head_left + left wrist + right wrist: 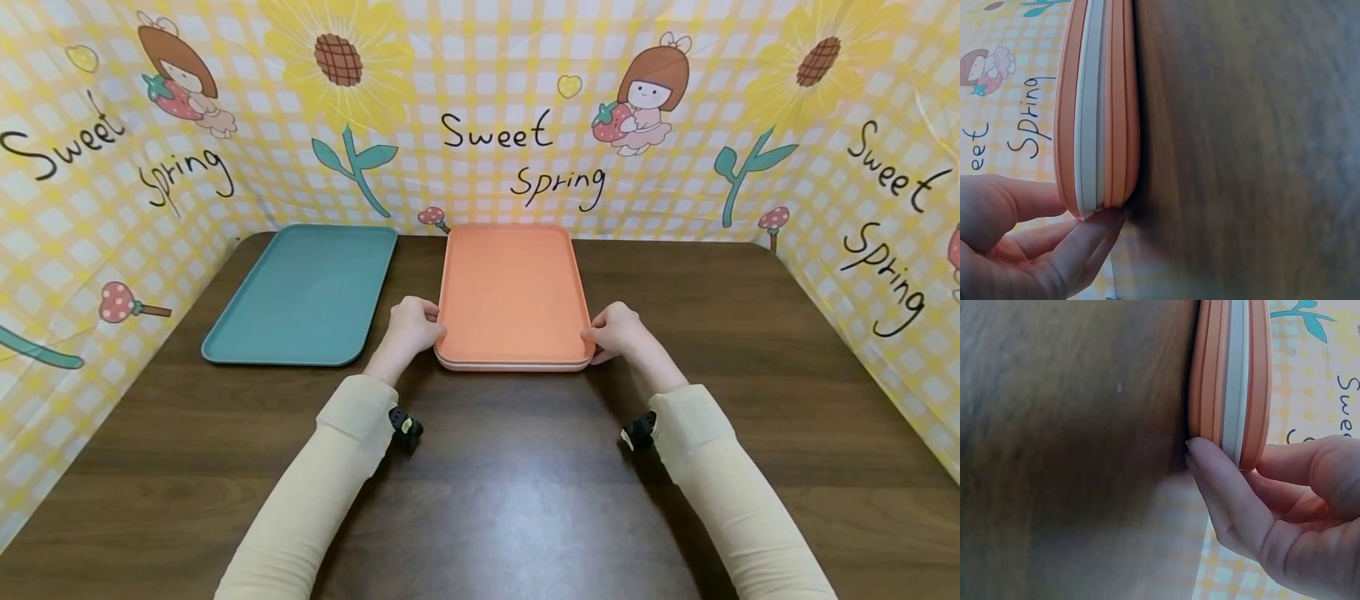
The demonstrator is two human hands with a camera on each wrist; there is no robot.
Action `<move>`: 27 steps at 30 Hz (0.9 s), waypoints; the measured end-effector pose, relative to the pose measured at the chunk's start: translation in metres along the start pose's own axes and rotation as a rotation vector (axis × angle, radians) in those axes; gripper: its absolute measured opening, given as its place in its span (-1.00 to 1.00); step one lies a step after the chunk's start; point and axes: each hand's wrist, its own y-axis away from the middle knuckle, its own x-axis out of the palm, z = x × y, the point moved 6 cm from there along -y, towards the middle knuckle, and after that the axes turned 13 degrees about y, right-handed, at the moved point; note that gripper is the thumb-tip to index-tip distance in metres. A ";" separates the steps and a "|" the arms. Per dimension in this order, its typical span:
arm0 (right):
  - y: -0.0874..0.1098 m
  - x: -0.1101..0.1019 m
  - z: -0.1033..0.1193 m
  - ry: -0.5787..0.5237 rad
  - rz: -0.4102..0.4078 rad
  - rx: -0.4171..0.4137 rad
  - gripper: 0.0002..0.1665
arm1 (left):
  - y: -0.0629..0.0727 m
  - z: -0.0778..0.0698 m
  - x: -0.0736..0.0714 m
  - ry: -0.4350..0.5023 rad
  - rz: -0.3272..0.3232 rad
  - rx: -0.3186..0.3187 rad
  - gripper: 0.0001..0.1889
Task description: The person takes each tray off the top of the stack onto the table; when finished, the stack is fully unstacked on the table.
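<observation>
A stack of trays [513, 292] lies on the table in the head view, with an orange tray on top. From the side, the left wrist view shows a white tray [1090, 112] between the orange top tray [1067, 137] and more orange layers [1121, 125] beneath. My left hand [417, 323] holds the stack at its left edge near the front corner, thumb at the top tray's rim, fingertips against the lower layers. Across from it, my right hand [617, 330] grips the right edge in the same way; its fingers [1229, 478] reach the lowest orange layer.
To the left of the stack, a teal tray [307, 296] lies flat on the dark wooden table [750, 333]. A yellow checked cloth [480, 92] with printed flowers and figures stands round the back and sides. Both sleeved wrists carry small black cameras [406, 429].
</observation>
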 end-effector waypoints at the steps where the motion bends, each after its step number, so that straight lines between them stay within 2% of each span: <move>1: 0.001 0.000 0.001 0.001 0.000 0.001 -0.73 | 0.000 0.000 0.000 0.001 0.001 -0.002 -0.66; 6: 0.006 0.000 0.004 0.031 -0.006 0.014 -0.74 | 0.000 0.001 -0.001 -0.009 0.009 -0.019 -0.66; 12: 0.002 0.003 0.009 0.066 -0.015 -0.009 -0.73 | 0.000 0.004 -0.007 -0.001 0.014 -0.044 -0.63; 19: -0.001 0.011 0.023 0.084 -0.024 -0.024 -0.72 | 0.002 0.012 -0.021 0.000 0.016 -0.055 -0.58; 27: -0.005 0.025 0.039 0.057 -0.033 -0.040 -0.75 | 0.006 0.025 -0.038 0.006 0.027 -0.098 -0.58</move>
